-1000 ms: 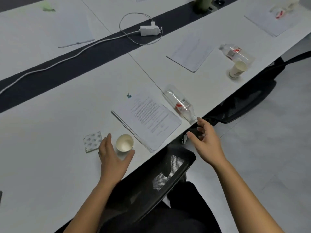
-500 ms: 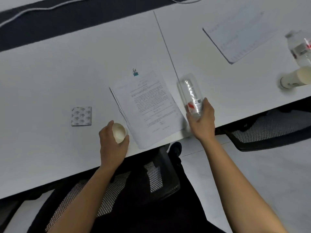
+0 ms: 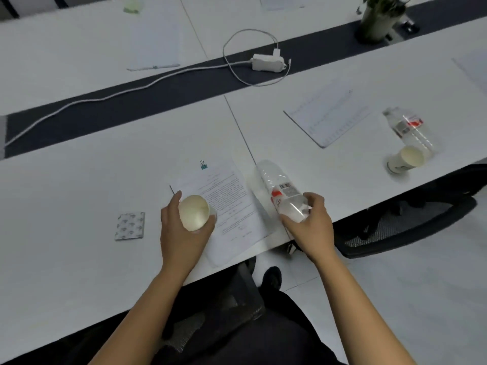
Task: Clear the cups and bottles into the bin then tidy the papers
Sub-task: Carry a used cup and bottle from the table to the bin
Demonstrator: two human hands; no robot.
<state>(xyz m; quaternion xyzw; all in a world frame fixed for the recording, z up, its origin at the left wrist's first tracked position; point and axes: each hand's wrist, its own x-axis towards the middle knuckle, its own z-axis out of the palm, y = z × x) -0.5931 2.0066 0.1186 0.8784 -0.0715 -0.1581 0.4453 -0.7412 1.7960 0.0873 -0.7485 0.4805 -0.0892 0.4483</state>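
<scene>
My left hand [image 3: 181,233] grips a white paper cup [image 3: 193,212], tilted with its mouth toward me, above the near table edge. My right hand [image 3: 312,227] grips the cap end of a clear plastic bottle [image 3: 279,191] with a red label, lifted off the white table [image 3: 79,196]. Between my hands lies a clipped stack of printed papers [image 3: 229,204]. At the right stand a second bottle [image 3: 411,130] and a second paper cup [image 3: 405,160]. Another sheet of paper [image 3: 329,117] lies beyond the held bottle.
A small patterned square pack [image 3: 130,226] lies left of my left hand. A white charger with its cable [image 3: 267,63] rests on the dark centre strip. More papers [image 3: 155,46] lie on the far table, with a potted plant [image 3: 379,17] at top right. Black mesh chairs [image 3: 405,222] stand at the table edge.
Both hands have closed on their objects and lifted them: the left raised and tilted the cup over the papers, the right raised the bottle off the table. The view has tilted up.
</scene>
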